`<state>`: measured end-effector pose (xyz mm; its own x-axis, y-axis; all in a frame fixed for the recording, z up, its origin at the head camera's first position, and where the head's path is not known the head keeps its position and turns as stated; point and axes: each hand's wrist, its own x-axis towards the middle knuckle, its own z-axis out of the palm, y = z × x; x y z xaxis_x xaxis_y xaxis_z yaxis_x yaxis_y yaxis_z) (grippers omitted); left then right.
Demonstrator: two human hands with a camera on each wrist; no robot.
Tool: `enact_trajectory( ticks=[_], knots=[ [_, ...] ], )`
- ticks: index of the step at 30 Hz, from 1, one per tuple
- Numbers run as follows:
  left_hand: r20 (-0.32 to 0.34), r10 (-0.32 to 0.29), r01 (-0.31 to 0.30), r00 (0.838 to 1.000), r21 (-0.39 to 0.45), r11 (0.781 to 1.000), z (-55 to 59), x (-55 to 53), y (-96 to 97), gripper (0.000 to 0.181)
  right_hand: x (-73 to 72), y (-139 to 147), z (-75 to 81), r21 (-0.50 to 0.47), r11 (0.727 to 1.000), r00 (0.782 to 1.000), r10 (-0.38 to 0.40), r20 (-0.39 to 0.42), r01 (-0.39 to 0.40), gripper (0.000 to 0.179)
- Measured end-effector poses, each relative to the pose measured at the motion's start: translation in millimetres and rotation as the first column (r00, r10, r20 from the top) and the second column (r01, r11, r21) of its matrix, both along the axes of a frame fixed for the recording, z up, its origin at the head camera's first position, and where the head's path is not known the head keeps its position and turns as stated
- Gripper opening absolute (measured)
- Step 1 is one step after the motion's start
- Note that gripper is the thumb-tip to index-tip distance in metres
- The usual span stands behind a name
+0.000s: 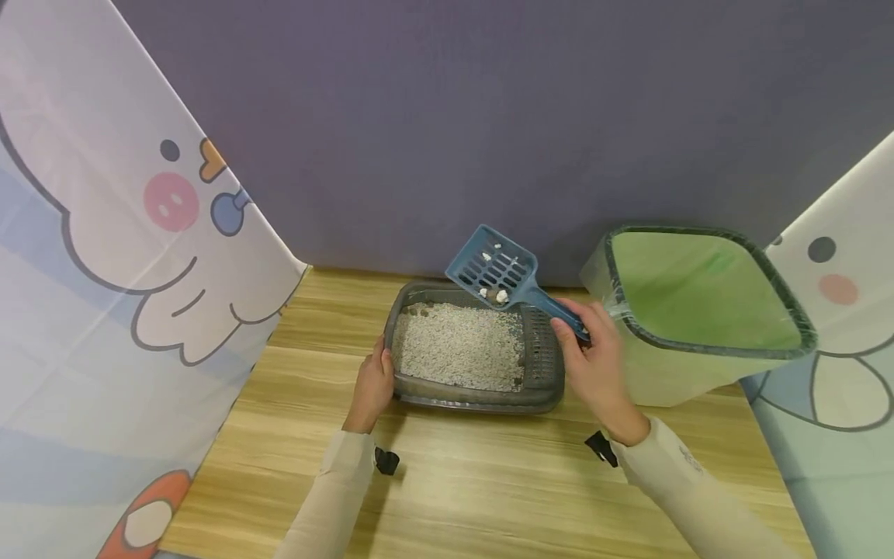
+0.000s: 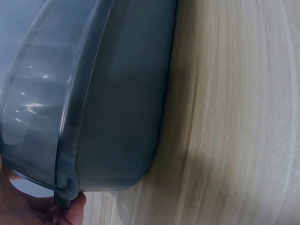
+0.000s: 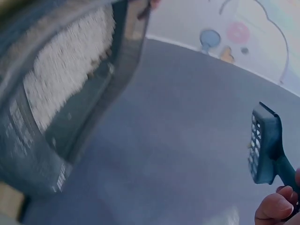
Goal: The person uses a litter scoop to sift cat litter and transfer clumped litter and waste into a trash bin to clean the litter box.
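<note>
Scoop, blue and slotted, hangs above the far edge of the litter tray, its handle gripped by the right hand, white clumps on its head. The left hand holds the tray's rim. Between both hands, the tray rests on the counter; a bin stands just right of the right hand.
</note>
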<state>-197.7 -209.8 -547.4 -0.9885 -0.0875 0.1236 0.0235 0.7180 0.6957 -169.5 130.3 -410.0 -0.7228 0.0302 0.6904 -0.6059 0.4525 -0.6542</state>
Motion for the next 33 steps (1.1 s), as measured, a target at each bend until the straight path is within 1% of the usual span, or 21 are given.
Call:
enact_trajectory(
  ticks=[2, 4, 6, 8, 10, 12, 16, 18, 21, 25, 29, 30, 32, 33],
  knots=[
    [0.001, -0.003, 0.003, 1.0, 0.007, 1.0, -0.3, 0.2, 0.4, 0.049, 2.7, 10, 7.4, -0.003, 1.0, 0.999, -0.03, -0.021, 0.03, 0.032],
    [0.0, -0.003, 0.003, 1.0, 0.013, 1.0, -0.8, 0.5, 0.8, 0.049, 6.4, 22, 14.0, -0.003, 0.997, 0.996, -0.08, -0.042, 0.08, 0.031],
    [0.0, -0.004, 0.004, 1.0, 0.016, 1.0, -1.7, 1.2, 1.2, 0.048, 10.9, 35, 19.7, -0.012, 0.99, 0.988, -0.142, -0.057, 0.142, 0.029],
    [0.001, -0.007, 0.007, 1.0, 0.014, 1.0, -2.2, 2.0, 1.5, 0.048, 16.8, 50, 24.2, -0.022, 0.977, 0.976, -0.212, -0.055, 0.211, 0.027],
    [-0.004, -0.009, 0.01, 1.0, 0.011, 1.0, -2.4, 2.7, 2.0, 0.048, 22.6, 66, 27.1, -0.03, 0.96, 0.958, -0.279, -0.062, 0.277, 0.025],
    [-0.012, -0.014, 0.014, 1.0, 0.012, 1.0, -2.3, 2.8, 2.3, 0.048, 26.8, 83, 28.2, -0.032, 0.939, 0.935, -0.345, -0.083, 0.344, 0.026],
    [-0.037, -0.02, 0.02, 0.999, 0.01, 1.0, -1.9, 2.4, 1.8, 0.049, 30.7, 117, 26.2, -0.058, 0.894, 0.884, -0.448, -0.131, 0.444, 0.025],
    [-0.048, -0.017, 0.018, 0.999, 0.006, 1.0, -2.4, 2.1, 0.4, 0.049, 31.3, 131, 23.2, -0.066, 0.875, 0.865, -0.483, -0.135, 0.479, 0.024],
    [-0.061, -0.005, 0.005, 0.998, 0.0, 1.0, -3.7, 2.0, -2.4, 0.047, 32.3, 148, 16.8, -0.04, 0.844, 0.835, -0.534, -0.129, 0.534, 0.021],
    [-0.077, -0.01, 0.01, 0.997, -0.003, 1.0, -4.8, 1.8, -5.3, 0.046, 33.3, 160, 9.4, -0.06, 0.81, 0.802, -0.587, -0.114, 0.584, 0.016],
    [-0.082, -0.019, 0.019, 0.996, -0.001, 1.0, -4.9, -0.2, -5.1, 0.047, 36.5, 159, 11.7, -0.121, 0.789, 0.781, -0.614, -0.115, 0.602, 0.014],
    [-0.082, -0.02, 0.02, 0.996, -0.002, 1.0, -4.7, -0.8, -4.7, 0.047, 37.4, 158, 13.1, -0.142, 0.791, 0.783, -0.611, -0.118, 0.595, 0.014],
    [-0.079, -0.022, 0.021, 0.997, -0.002, 1.0, -4.5, -2.0, -3.4, 0.047, 38.6, 157, 15.0, -0.137, 0.78, 0.773, -0.624, -0.113, 0.61, 0.015],
    [-0.077, -0.023, 0.022, 0.997, -0.003, 1.0, -4.5, -2.5, -2.7, 0.047, 38.7, 157, 15.1, -0.134, 0.77, 0.764, -0.637, -0.102, 0.624, 0.016]
  ],
)
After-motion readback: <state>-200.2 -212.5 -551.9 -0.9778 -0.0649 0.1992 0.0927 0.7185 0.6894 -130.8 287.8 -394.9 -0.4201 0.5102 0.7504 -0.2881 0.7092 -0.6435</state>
